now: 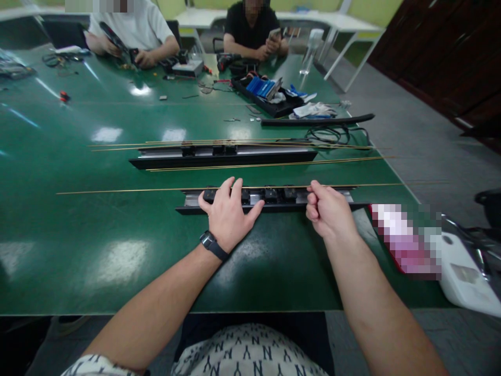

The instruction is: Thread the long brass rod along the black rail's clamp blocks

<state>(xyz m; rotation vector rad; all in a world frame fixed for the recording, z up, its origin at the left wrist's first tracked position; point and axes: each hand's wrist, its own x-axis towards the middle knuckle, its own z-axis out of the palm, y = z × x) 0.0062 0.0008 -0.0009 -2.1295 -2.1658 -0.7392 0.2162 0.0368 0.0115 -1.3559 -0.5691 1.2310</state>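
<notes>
The left hand [229, 211] lies flat, fingers spread, on a black rail [282, 208]. Just right of it, the right hand [326, 209] pinches a thin brass rod [136, 190].

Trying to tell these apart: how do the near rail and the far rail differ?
The near rail lies under the left hand, pressed flat on it; the far rail is untouched. One rod runs along the near rail's back edge, pinched by the right hand; several rods flank the far rail. Both are long, black, parallel and hold black blocks.
</notes>
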